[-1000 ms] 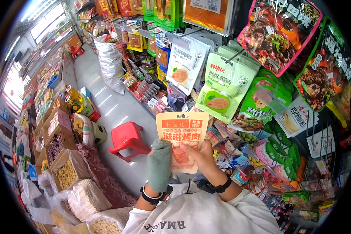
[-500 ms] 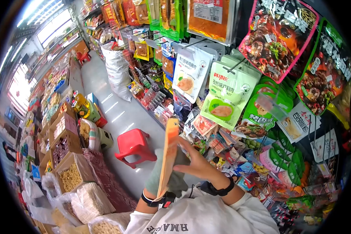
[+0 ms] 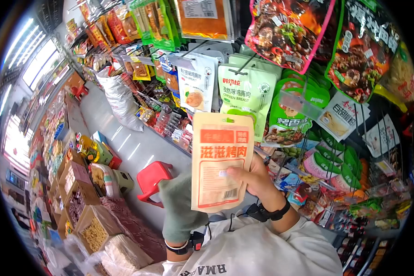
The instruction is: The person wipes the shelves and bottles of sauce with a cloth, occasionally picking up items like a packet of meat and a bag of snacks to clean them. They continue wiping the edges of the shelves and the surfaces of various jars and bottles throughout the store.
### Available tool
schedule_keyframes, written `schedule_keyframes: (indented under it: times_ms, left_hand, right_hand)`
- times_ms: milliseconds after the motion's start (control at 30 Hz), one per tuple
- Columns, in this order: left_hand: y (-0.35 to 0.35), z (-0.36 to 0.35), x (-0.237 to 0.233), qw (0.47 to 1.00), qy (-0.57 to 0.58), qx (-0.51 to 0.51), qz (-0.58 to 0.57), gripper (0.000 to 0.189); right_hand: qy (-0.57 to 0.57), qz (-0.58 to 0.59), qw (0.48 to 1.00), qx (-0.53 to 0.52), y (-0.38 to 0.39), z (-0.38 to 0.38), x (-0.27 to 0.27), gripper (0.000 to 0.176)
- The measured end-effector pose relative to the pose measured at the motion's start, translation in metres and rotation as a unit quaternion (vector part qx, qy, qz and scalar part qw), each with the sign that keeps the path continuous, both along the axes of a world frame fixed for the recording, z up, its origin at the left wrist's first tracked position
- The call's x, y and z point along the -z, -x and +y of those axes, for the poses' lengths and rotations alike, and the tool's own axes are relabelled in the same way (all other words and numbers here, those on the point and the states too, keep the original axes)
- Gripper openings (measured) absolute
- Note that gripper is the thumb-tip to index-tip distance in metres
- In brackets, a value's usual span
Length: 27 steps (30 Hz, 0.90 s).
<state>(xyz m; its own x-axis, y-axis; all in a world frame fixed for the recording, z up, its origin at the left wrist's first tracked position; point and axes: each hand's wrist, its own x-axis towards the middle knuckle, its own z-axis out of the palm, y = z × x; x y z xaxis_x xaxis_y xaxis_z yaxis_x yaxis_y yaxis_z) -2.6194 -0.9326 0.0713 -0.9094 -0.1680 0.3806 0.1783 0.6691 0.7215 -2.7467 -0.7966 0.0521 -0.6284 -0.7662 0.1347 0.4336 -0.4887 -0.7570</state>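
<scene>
A flat cream-and-orange food pouch (image 3: 221, 184) is held upright in front of me, its printed side with a barcode facing the camera. My right hand (image 3: 255, 177) grips its right edge, the thumb pressed on the front and the fingers behind. A grey-green glove or cloth covers my left hand (image 3: 181, 209), which sits at the pouch's lower left edge; its fingers are hidden. Just beyond the pouch, a light green chicken breast packet (image 3: 248, 89) and a white chicken breast packet (image 3: 195, 80) hang on hooks.
Hooks full of packets, including a large pink-edged bag (image 3: 290, 32), line the right side. In the aisle stand a red plastic stool (image 3: 152, 179) and a white sack (image 3: 119, 99). Open boxes of dry goods (image 3: 94, 234) lie along the left.
The pouch has turned from edge-on to face the camera. My right hand has closed on its right edge with the thumb in front. The view has shifted to the right.
</scene>
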Motion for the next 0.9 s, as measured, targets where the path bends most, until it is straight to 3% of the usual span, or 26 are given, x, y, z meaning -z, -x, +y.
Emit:
schedule_keyframes:
  times_ms: [33,67,133,167,233,300,333,400,600,733,900]
  left_hand:
    - [0.0,0.006,-0.028,0.998,0.048,-0.017,0.035,0.062]
    - [-0.007,0.014,-0.05,0.999,0.028,-0.026,-0.015,0.049]
    - [-0.028,0.014,0.004,0.996,0.042,-0.074,0.019,0.055]
    - [-0.029,0.017,0.009,0.988,0.055,-0.129,0.058,0.061]
    - [-0.031,0.033,-0.009,0.992,-0.004,-0.127,-0.024,0.054]
    - [-0.024,0.041,-0.009,0.932,-0.348,-0.104,0.003,0.049]
    - [-0.024,0.04,-0.005,0.931,-0.349,-0.104,0.002,0.049]
    - [-0.022,0.036,0.004,0.875,-0.475,-0.066,0.063,0.059]
    - [-0.021,0.036,0.002,0.913,-0.389,-0.117,0.045,0.046]
    - [-0.022,0.041,0.0,0.88,-0.454,-0.12,0.072,0.041]
    - [-0.026,0.034,0.017,0.956,-0.261,-0.112,0.069,0.048]
  right_hand:
    - [-0.024,0.041,0.999,0.021,-0.001,0.003,-0.002,0.035]
    - [-0.067,0.098,0.992,0.046,-0.003,0.006,-0.004,0.033]
    - [-0.073,0.112,0.989,0.06,-0.009,0.005,-0.006,0.033]
    - [-0.08,0.13,0.986,0.067,-0.012,0.004,-0.007,0.033]
    - [-0.071,0.129,0.986,0.082,-0.02,0.002,-0.015,0.033]
    - [-0.062,0.092,0.99,0.088,-0.032,0.002,-0.02,0.033]
    - [-0.058,0.106,0.987,0.104,-0.037,0.002,-0.022,0.032]
    - [-0.07,0.107,0.987,0.099,-0.037,0.005,-0.024,0.035]
    - [-0.073,0.085,0.99,0.089,-0.034,0.008,-0.025,0.041]
    - [-0.082,0.067,0.992,0.069,-0.033,0.011,-0.029,0.045]
    - [-0.076,0.047,0.994,0.057,-0.033,0.013,-0.03,0.047]
